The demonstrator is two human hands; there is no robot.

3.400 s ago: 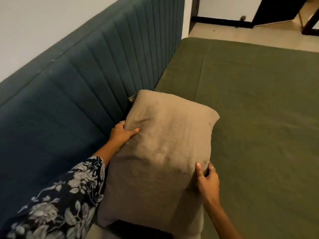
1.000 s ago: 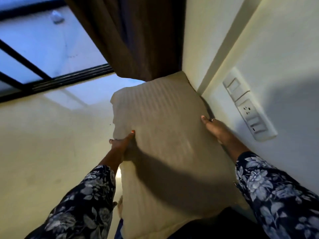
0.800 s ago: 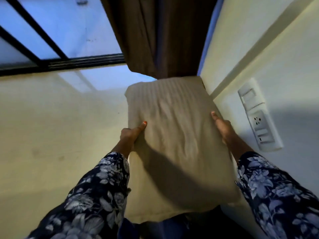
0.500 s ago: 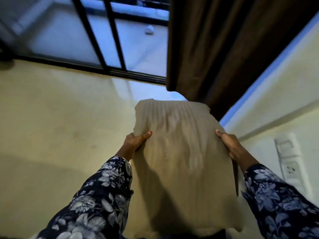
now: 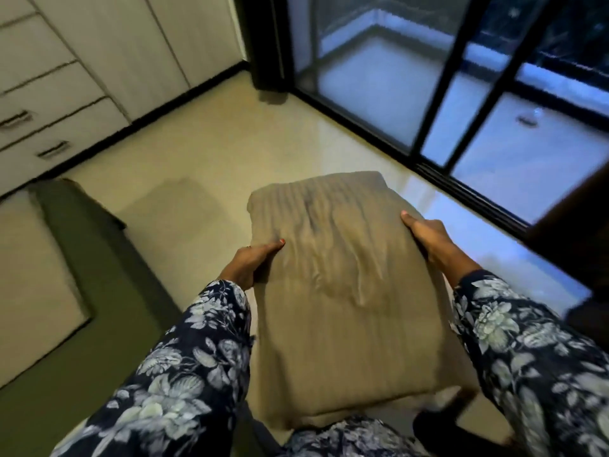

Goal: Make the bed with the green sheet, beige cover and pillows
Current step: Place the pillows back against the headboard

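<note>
I hold a beige striped pillow [image 5: 342, 291] in the air in front of my body, over the floor. My left hand [image 5: 252, 262] grips its left edge, thumb on top. My right hand [image 5: 428, 237] grips its right edge, thumb on top as well. At the left lies the bed corner with the green sheet [image 5: 99, 291] over it. A beige cover [image 5: 29, 285] lies spread on the green sheet at the far left.
A pale tiled floor [image 5: 230, 153] spreads ahead. White drawers and cupboard doors [image 5: 66, 77] stand at the back left. Dark-framed glass sliding doors [image 5: 461, 103] run along the right. A dark curtain edge [image 5: 576, 212] hangs at the right.
The view has swung left with the pillow, from the wall corner with the socket and curtain to the floor, drawers and bed corner. Both hands keep their grip on its sides.
</note>
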